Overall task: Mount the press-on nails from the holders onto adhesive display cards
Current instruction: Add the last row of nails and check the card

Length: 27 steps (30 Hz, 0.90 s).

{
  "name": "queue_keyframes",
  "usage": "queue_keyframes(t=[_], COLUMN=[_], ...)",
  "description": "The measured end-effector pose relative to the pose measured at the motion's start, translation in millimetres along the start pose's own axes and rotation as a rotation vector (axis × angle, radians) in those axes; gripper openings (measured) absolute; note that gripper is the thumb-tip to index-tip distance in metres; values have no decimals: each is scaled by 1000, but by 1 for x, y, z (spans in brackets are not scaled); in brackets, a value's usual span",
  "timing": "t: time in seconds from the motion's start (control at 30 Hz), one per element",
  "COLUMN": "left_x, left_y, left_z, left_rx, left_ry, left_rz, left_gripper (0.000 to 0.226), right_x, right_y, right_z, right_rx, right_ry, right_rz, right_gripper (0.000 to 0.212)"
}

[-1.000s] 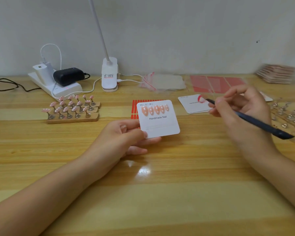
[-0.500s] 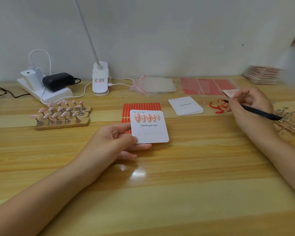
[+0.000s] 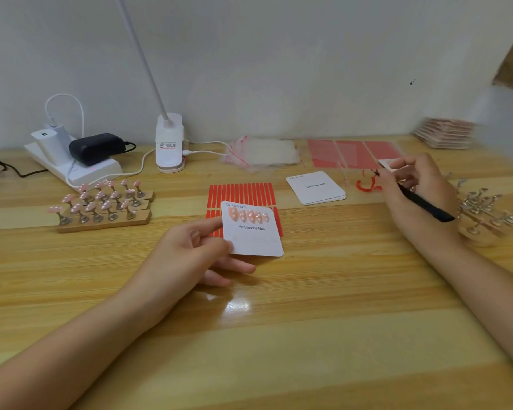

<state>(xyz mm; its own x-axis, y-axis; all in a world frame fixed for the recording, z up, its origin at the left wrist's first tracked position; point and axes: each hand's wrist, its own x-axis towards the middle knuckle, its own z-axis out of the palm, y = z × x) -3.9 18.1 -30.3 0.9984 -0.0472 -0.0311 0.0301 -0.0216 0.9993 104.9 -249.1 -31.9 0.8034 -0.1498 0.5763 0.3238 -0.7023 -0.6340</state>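
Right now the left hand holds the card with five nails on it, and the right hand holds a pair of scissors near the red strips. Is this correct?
Not quite. In the head view the right hand holds a black pen-like tool, not scissors, with its tip near the curled red strips. The rest stands: the left hand holds the card with five nails on it.

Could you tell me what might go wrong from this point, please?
The card is pinched only at its left edge by the left hand, so pressing nails on could tip it. The right hand holds a black tool close to the metal holders; its wrist might knock them over.
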Motion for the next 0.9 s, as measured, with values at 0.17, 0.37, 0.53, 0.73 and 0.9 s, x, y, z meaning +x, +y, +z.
queue_keyframes(t=[0.17, 0.37, 0.53, 0.73, 0.9], left_x=[0, 0, -2, -3, -6], left_y=[2, 4, 4, 5, 6], left_z=[1, 4, 4, 1, -7], left_rx=[14, 34, 67, 182, 348], left_ry=[-7, 37, 55, 67, 92], left_rz=[-20, -44, -54, -17, 29], left_gripper=[37, 50, 69, 71, 67], right_x=[-2, 8, 15, 13, -7], right_y=[-2, 3, -7, -34, -63], right_z=[0, -7, -11, -14, 2], right_rx=[-113, 23, 304, 565, 582], right_ry=[-14, 51, 3, -52, -175], right_rz=[-66, -5, 250, 348, 23], right_gripper=[16, 46, 47, 46, 10])
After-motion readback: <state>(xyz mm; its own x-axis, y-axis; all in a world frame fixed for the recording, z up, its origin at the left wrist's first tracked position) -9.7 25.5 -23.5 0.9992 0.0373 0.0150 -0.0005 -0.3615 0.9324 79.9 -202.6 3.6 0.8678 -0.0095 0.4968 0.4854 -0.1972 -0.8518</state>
